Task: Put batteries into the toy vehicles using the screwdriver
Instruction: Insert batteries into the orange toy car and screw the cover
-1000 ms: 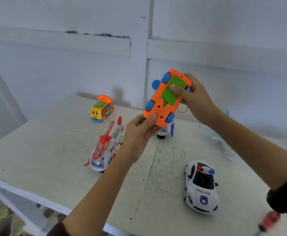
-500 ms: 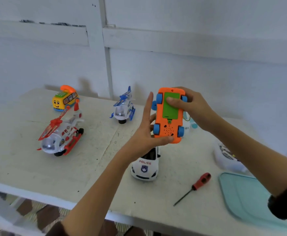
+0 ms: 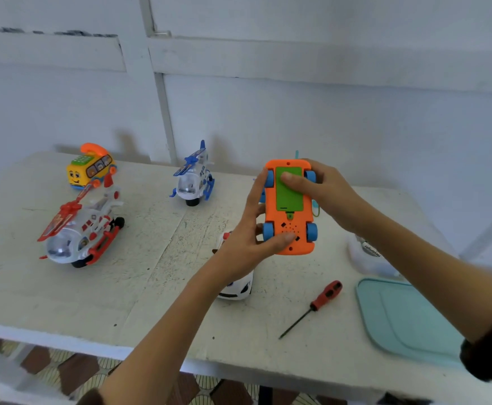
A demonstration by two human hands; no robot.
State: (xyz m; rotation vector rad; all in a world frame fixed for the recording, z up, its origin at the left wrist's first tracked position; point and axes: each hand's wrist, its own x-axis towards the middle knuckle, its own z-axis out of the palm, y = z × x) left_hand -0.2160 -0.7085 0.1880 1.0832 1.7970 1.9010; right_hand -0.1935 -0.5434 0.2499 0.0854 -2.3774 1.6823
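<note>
Orange toy car [image 3: 290, 211]: held above the counter at centre frame, underside toward the camera, long axis running near-vertical in the frame, four blue wheels at the corners.
Battery cover [image 3: 288, 190]: green panel on the upper half of the underside; it appears shut, with its fastening point at the lower edge just above the speaker holes.
Right hand [image 3: 323, 190]: grips the upper end of the car from the right side, thumb laid across the green cover.
Left hand [image 3: 249, 238]: grips the lower end from the left, thumb pressed on the orange base near the speaker holes, fingers behind the body.
Screwdriver [image 3: 312, 308]: lies free on the counter [image 3: 151, 287], below and slightly right of the car, red handle toward upper right, tip toward lower left.
Governing relation: the screwdriver sits nearer the right hand; judged next move is to release that hand and reach down for the handle.
Surroundings: white police car [image 3: 237, 289] partly hidden beneath the left hand; teal tray [image 3: 408, 320] at lower right.
</note>
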